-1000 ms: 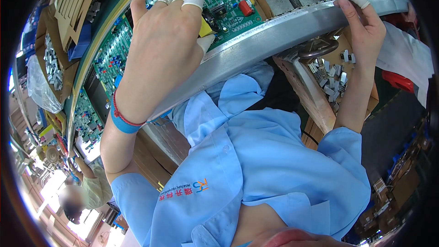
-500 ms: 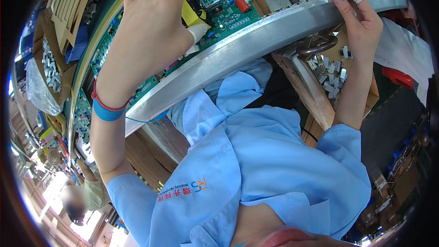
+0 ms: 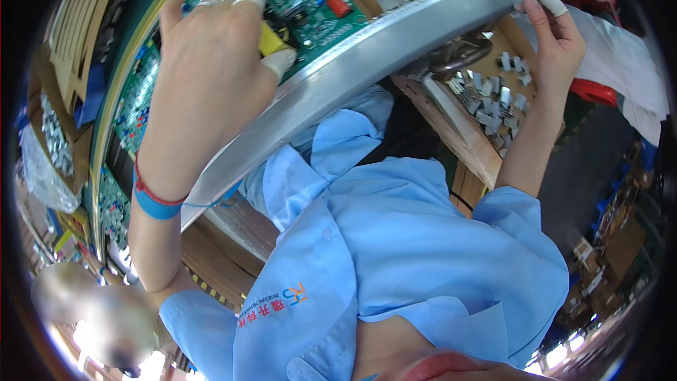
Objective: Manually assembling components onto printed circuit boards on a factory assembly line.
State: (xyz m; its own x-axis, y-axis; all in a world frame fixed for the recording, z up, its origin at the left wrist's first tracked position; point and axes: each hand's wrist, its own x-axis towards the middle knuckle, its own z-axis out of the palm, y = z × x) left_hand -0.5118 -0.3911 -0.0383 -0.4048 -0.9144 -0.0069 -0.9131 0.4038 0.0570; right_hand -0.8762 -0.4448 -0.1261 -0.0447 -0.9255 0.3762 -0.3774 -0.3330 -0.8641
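My left hand (image 3: 211, 63) lies over a green circuit board (image 3: 321, 39), palm down with its fingers spread. Pale finger cots cover several of its fingertips, and a blue wrist strap (image 3: 156, 206) circles the wrist. Beside a yellow block-shaped component (image 3: 271, 41) on the board is the left thumb. A red component (image 3: 339, 4) stands farther right on the board. My right hand (image 3: 557, 39) is at the silver metal rail (image 3: 395, 42), its thumb and cot-covered index finger stretched out with tips apart. Nothing shows between them. The undersides of the left fingers are hidden.
Below the rail, a cardboard box (image 3: 522, 32) holds many small metal parts (image 3: 497, 102). More metal parts (image 3: 56, 134) lie in a carton at the left. Further circuit boards (image 3: 114, 197) line the left side. White sheeting (image 3: 627, 63) hangs at right, beside a red object (image 3: 592, 92).
The view has shifted, so the board, rail and parts box appear farther left. My left hand keeps its place over the board. Relative to the box, my right hand is farther right.
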